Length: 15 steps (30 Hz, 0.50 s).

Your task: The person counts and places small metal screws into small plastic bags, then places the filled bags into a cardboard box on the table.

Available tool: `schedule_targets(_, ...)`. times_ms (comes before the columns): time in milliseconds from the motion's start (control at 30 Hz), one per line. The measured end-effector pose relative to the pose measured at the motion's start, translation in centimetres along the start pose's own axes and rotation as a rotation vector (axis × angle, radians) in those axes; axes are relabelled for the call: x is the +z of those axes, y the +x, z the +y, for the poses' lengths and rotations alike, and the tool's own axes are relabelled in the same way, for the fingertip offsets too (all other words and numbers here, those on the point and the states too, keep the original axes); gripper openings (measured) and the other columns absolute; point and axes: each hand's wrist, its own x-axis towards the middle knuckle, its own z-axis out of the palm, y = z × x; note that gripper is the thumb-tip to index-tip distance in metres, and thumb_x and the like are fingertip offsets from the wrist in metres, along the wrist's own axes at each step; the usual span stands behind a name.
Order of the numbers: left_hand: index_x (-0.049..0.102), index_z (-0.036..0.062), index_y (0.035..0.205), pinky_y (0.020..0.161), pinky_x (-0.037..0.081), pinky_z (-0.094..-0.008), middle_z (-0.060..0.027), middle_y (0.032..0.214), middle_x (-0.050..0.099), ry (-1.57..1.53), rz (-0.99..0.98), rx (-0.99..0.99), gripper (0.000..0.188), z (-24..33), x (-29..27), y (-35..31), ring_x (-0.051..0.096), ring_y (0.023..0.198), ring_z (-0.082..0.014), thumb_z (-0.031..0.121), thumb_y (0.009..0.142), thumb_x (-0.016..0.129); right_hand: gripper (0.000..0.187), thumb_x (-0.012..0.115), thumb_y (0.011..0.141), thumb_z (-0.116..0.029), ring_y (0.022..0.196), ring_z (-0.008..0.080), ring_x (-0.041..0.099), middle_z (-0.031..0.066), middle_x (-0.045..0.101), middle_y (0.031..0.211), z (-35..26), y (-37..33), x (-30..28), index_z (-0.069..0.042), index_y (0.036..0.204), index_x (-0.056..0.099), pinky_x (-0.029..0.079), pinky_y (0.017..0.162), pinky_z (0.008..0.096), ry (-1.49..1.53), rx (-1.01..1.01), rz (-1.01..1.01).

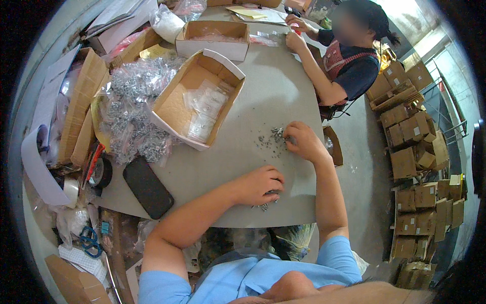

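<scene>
My left hand (259,185) rests on the grey table with its fingers curled over small metal pieces (263,206), which look like screws and show below the fingers. Farther off and to the right, my right hand (305,143) has its fingers bent together at the edge of a loose heap of small grey metal parts (276,136). What exactly its fingertips grip is hidden. Left of that heap lies an open cardboard box (169,99) with several small clear plastic bags (205,109) in it.
A big heap of bagged metal parts (134,101) fills the table's left side. Close by lie a black phone (148,186), a roll of black tape (101,172) and a red cutter (93,159). A co-worker (349,61) sits at the far right. Stacked cartons (415,202) stand beyond the table.
</scene>
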Motion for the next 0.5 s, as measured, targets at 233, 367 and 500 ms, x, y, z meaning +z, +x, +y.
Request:
schedule_targets(233, 0.062, 0.0063, 0.102, 0.097, 0.04, -0.0421, -0.0117, 0.113, 0.057, 0.001, 0.012, 0.019, 0.027, -0.57, 0.33, 0.05, 0.049, 0.109, -0.0327, 0.02, 0.08, 0.066, 0.02, 0.067, 0.069, -0.009, 0.099, 0.034, 0.052, 0.0121, 0.055, 0.102, 0.22, 0.15, -0.23, -0.006, 0.087, 0.058, 0.045, 0.086, 0.0422, 0.001, 0.019, -0.047)
schedule_targets(367, 0.062, 0.0056, 0.103, 0.097, 0.04, -0.0426, -0.0127, 0.113, 0.057, -0.024, -0.002, -0.01, 0.027, -0.44, 0.12, -0.07, 0.049, 0.11, -0.0332, 0.02, 0.08, 0.066, 0.019, 0.067, 0.069, -0.009, 0.099, 0.0341, 0.052, 0.0129, 0.056, 0.101, 0.23, 0.07, -0.41, -0.005, 0.086, 0.058, 0.045, 0.086, 0.0425, 0.07, 0.027, -0.004)
schedule_targets(500, 0.062, 0.0043, 0.101, 0.095, 0.041, -0.041, -0.0128, 0.111, 0.058, -0.034, 0.039, -0.012, 0.027, -0.24, 0.1, 0.07, 0.05, 0.108, -0.0315, 0.019, 0.079, 0.067, 0.021, 0.066, 0.069, -0.009, 0.09, 0.0329, 0.057, 0.0144, 0.059, 0.09, 0.7, -0.57, -0.82, -0.004, 0.088, 0.058, 0.047, 0.08, 0.0405, 0.15, 0.146, -0.043)
